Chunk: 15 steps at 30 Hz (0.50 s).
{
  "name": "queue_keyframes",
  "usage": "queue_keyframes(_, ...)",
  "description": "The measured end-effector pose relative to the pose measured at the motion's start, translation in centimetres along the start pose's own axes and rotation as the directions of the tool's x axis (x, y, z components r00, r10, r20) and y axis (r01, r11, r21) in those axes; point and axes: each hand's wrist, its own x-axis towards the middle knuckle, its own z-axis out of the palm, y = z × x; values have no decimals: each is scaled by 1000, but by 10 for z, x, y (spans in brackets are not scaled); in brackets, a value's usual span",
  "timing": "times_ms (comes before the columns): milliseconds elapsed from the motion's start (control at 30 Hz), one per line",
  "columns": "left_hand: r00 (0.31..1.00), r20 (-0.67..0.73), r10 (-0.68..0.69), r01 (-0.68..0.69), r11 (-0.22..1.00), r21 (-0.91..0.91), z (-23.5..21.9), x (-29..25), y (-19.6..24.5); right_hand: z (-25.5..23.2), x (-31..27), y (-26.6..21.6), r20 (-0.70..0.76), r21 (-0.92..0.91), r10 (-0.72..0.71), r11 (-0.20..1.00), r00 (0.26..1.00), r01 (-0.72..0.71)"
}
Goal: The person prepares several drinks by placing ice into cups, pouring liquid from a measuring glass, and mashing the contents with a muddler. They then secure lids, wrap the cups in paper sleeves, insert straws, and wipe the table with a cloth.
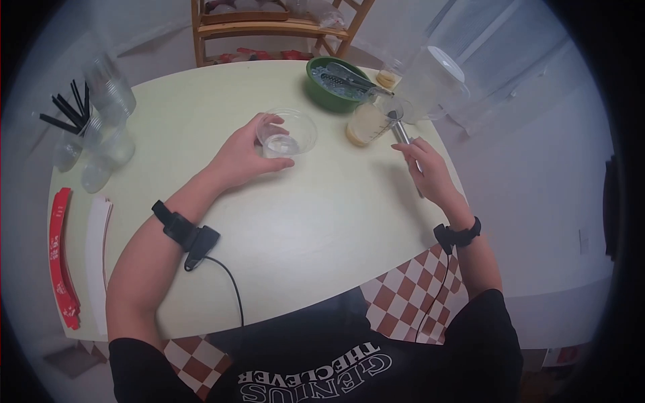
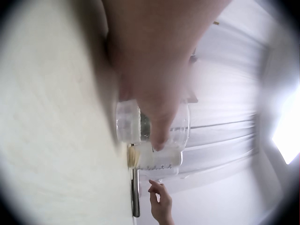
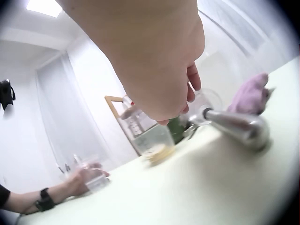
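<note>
My left hand [image 1: 238, 158] holds a clear plastic cup [image 1: 302, 131] near the table's middle, thumb on the near side and fingers round the far side. Something clear shows in the cup's bottom. On the right, my right hand [image 1: 430, 171] hovers with loosely bent fingers above a metal-handled tool [image 3: 241, 129] that lies on the table. In the left wrist view a gap shows between this hand and the handle. Beyond the handle stands a clear measuring cup [image 1: 369, 119] with a yellowish layer at its bottom.
A green bowl [image 1: 329, 101] of ice holds tongs at the back. Beside it stand a lidded clear pitcher [image 1: 433, 84] and a small cup [image 1: 388, 77]. A purple cloth [image 3: 251, 96] lies near the handle. Stacked cups [image 1: 111, 94], black straws [image 1: 70, 111] and red strips [image 1: 62, 258] are leftward.
</note>
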Motion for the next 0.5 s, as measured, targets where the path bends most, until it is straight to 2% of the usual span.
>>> queue_keyframes(33,1000,14,11,-11,1000,20,-2,-1,-2,7,0,-21,21,26,-25,999,999,25)
queue_keyframes(67,1000,-7,-29,29,999,33,-2,-3,-2,15,2,-50,17,365,-37,931,999,28)
queue_keyframes(100,1000,2,-5,5,1000,13,-2,-2,-1,23,9,-71,12,663,-48,748,999,29)
queue_keyframes(133,1000,11,22,-22,1000,-1,-2,-3,-1,33,19,-84,85,756,-93,654,992,-4)
queue_keyframes(167,1000,-10,-12,13,999,29,0,-2,-3,48,29,-98,81,781,-129,625,988,17)
queue_keyframes(233,1000,14,2,-3,998,62,0,1,-2,74,48,-124,0,887,-22,462,1000,10)
queue_keyframes(267,1000,2,-15,15,996,90,-4,-2,9,83,62,-125,58,908,-34,418,998,-39)
queue_keyframes(300,998,47,-29,18,974,225,-12,-5,17,90,73,-135,43,912,-46,409,998,-21)
queue_keyframes(333,994,86,-61,27,934,356,-15,-3,29,97,83,-140,12,943,-32,334,999,0)
queue_keyframes(367,995,79,-61,28,930,366,-26,-7,36,102,90,-149,-18,962,-9,271,1000,20)
queue_keyframes(433,950,219,-225,66,824,563,-50,-18,42,119,103,-156,-74,972,-11,224,997,74)
queue_keyframes(500,946,184,-267,100,781,617,-66,-32,60,126,106,-160,-113,979,-14,170,993,114)
